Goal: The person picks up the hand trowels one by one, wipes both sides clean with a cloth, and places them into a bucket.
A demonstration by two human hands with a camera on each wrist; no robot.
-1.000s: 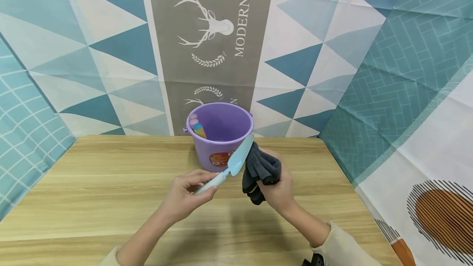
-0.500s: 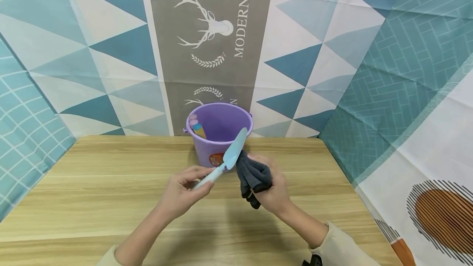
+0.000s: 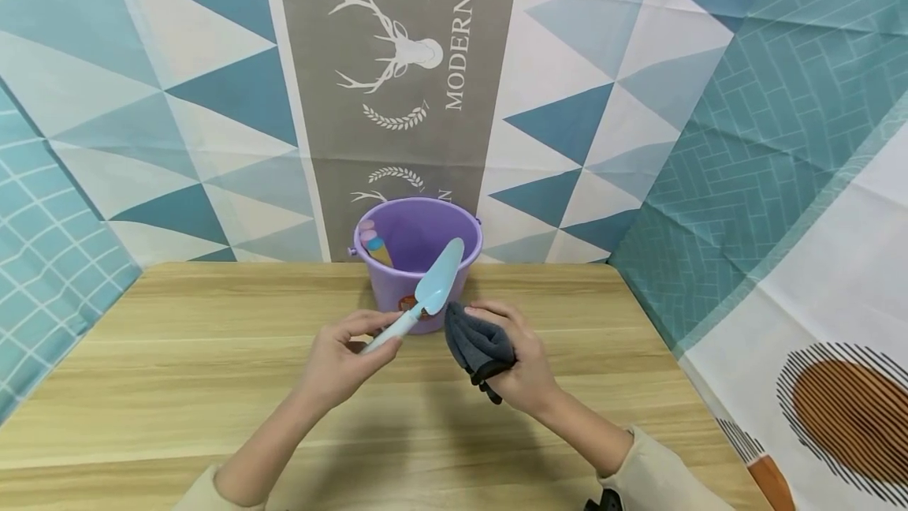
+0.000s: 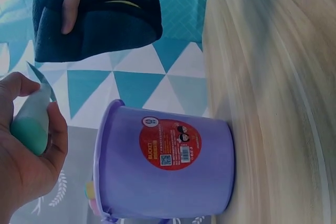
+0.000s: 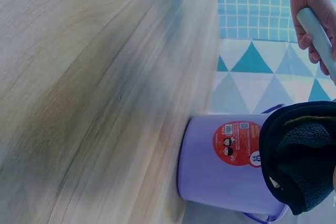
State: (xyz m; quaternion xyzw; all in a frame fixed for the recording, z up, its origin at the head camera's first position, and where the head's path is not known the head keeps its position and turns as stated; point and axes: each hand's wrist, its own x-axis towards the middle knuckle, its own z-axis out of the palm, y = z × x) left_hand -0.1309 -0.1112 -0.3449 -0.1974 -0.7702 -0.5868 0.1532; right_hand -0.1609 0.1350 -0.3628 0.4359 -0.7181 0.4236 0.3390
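In the head view my left hand [image 3: 347, 357] pinches the pale handle of a light blue toy trowel [image 3: 438, 278], whose blade points up and away, in front of a purple bucket's rim. My right hand [image 3: 521, 357] grips a folded dark grey cloth [image 3: 478, 341] with black edging, just right of the trowel; a small gap separates cloth and blade. The purple bucket [image 3: 386, 286] stands upright at the table's back. In the left wrist view, the trowel handle [image 4: 31, 121] lies between thumb and fingers. The right wrist view shows the cloth [image 5: 299, 150] bunched, hiding most of the right hand.
Inside the bucket, at its left, lean a few items with pink, blue and yellow parts [image 3: 376, 244]. The wooden table [image 3: 213, 353] ends at a patterned cloth backdrop [image 3: 567, 101]. More patterned cloth hangs at both sides.
Both hands have shifted slightly left. The trowel blade has moved left across the bucket's front. The cloth, near the blade before, has slid down the blade and now sits apart from it.
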